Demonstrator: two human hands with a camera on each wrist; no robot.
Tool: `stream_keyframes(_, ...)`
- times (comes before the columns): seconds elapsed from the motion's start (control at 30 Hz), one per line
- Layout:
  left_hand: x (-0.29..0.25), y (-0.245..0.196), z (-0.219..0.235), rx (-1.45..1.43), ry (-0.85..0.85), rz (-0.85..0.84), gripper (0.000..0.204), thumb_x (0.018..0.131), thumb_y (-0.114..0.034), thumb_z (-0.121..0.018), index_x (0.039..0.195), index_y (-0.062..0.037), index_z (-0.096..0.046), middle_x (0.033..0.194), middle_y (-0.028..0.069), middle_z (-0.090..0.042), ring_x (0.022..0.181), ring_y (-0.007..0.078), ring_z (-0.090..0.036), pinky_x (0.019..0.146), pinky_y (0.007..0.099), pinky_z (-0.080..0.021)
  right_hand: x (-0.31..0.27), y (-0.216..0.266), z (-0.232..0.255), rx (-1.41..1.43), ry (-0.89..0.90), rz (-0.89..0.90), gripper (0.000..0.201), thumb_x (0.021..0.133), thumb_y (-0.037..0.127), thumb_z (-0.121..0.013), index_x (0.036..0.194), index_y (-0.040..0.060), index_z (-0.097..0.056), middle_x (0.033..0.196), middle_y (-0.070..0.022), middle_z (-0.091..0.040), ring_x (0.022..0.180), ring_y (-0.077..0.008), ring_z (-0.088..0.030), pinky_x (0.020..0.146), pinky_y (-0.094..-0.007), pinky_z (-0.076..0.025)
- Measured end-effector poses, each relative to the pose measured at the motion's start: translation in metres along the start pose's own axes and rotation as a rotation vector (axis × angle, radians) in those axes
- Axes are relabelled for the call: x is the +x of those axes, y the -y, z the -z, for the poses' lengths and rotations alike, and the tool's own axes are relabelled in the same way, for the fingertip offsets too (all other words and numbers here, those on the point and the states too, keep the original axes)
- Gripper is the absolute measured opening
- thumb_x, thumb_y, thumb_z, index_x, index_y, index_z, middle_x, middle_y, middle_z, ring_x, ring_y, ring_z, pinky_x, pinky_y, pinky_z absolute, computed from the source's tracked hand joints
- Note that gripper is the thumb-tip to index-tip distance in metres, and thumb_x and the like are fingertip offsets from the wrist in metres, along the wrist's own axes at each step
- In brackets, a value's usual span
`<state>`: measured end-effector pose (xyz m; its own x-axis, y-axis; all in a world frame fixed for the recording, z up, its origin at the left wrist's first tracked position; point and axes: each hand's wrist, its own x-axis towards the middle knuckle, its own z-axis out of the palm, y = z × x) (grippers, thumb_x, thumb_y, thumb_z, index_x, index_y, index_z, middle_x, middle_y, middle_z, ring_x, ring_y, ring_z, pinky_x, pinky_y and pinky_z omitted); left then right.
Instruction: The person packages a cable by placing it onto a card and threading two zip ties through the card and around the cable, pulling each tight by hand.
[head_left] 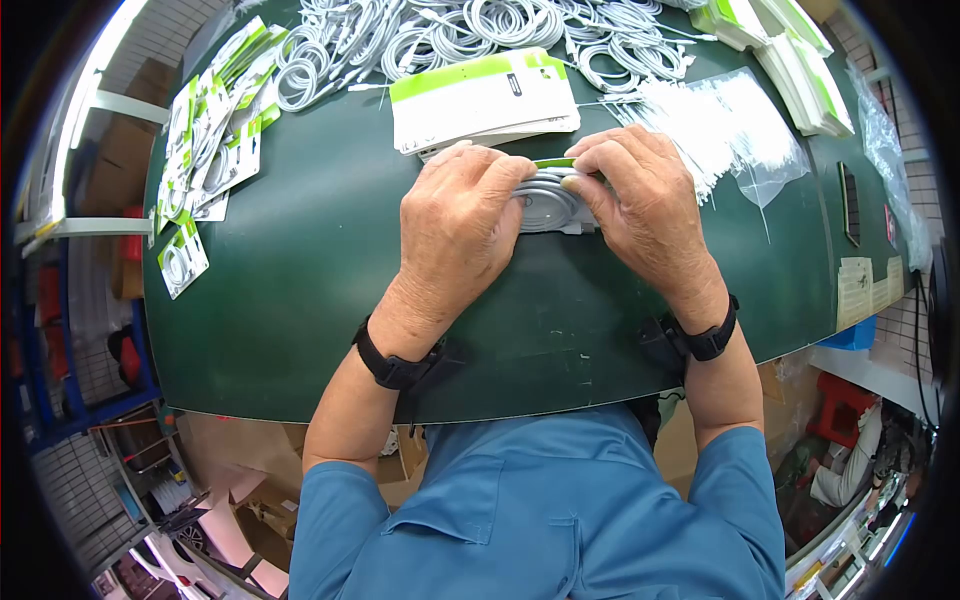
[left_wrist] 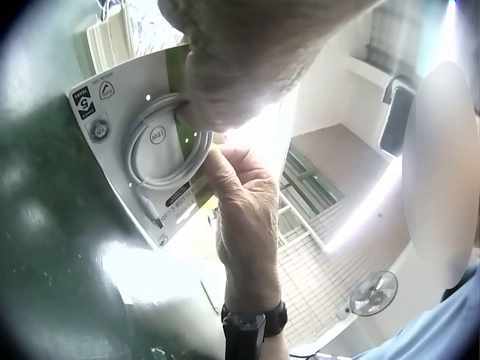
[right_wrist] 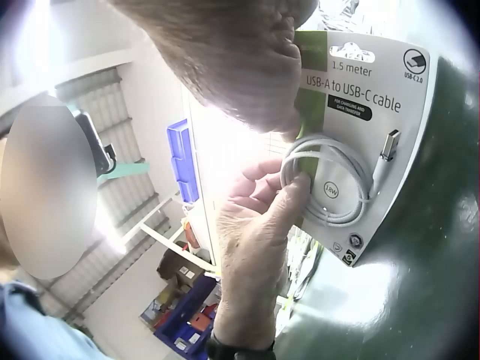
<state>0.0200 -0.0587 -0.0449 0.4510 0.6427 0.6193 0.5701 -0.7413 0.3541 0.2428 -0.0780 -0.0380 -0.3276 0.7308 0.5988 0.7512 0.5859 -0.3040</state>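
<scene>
Both hands hold one white and green card (head_left: 553, 162) upright above the table, near its middle. My left hand (head_left: 450, 225) pinches one side and my right hand (head_left: 645, 205) the other, fingertips at the top edge and thumbs by the coil. A coiled grey cable (head_left: 545, 205) lies against the card's face. The left wrist view shows the coil (left_wrist: 139, 154) on the printed card (left_wrist: 109, 161), its plug (left_wrist: 154, 217) near the lower edge. In the right wrist view a metal USB plug (right_wrist: 390, 144) lies beside the coil (right_wrist: 352, 169); fingers cover part of the green strip (right_wrist: 311, 112).
A stack of cards (head_left: 480, 100) lies just beyond the hands, with many coiled cables (head_left: 420, 30) behind it. Carded cables (head_left: 215, 150) are piled left. White ties (head_left: 680, 125) and a plastic bag (head_left: 775, 150) lie right, below more cards (head_left: 800, 85). The table (head_left: 280, 340) ends near the body.
</scene>
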Motion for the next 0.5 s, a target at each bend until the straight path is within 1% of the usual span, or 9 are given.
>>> stream_keyframes(0.1,0.0006,0.0028,-0.0041,0.007,-0.058,-0.069,0.023,0.078,0.000,-0.076,0.099,-0.0066,-0.070,0.094,0.0073,-0.071,0.088,0.0281,-0.072,0.080,0.0416,-0.058,-0.0027,0.0002,-0.0011,0.048,0.008,-0.032,0.016,0.087,0.009,-0.079,0.097,0.0072,-0.066,0.095,-0.0063,-0.069,0.091,-0.0278,-0.064,0.083,-0.0426,-0.048)
stream_keyframes(0.2,0.0013,-0.0006,-0.0026,0.024,-0.036,-0.059,0.026,0.074,0.005,-0.077,0.098,-0.0058,-0.072,0.096,0.0074,-0.074,0.084,0.0291,-0.073,0.075,0.0396,-0.059,-0.0036,0.0012,-0.0024,0.091,0.019,-0.040,0.016,0.086,0.007,-0.079,0.095,0.0065,-0.066,0.096,-0.0074,-0.069,0.092,-0.0287,-0.063,0.084,-0.0427,-0.047)
stream_keyframes(0.3,0.0019,0.0007,-0.0037,0.020,-0.001,-0.049,0.025,0.074,0.005,-0.077,0.097,-0.0050,-0.072,0.096,0.0077,-0.074,0.081,0.0285,-0.073,0.071,0.0384,-0.059,-0.0039,0.0014,-0.0021,0.111,0.029,-0.048,0.017,0.085,0.007,-0.079,0.094,0.0057,-0.065,0.097,-0.0081,-0.069,0.093,-0.0291,-0.063,0.084,-0.0428,-0.047)
stream_keyframes(0.5,0.0008,0.0038,-0.0086,0.021,-0.033,-0.087,0.026,0.074,0.006,-0.077,0.097,-0.0049,-0.072,0.097,0.0086,-0.074,0.082,0.0280,-0.074,0.071,0.0379,-0.059,-0.0038,0.0011,-0.0004,0.126,0.028,-0.046,0.015,0.084,0.006,-0.079,0.089,0.0055,-0.065,0.099,-0.0074,-0.070,0.093,-0.0290,-0.063,0.086,-0.0432,-0.048)
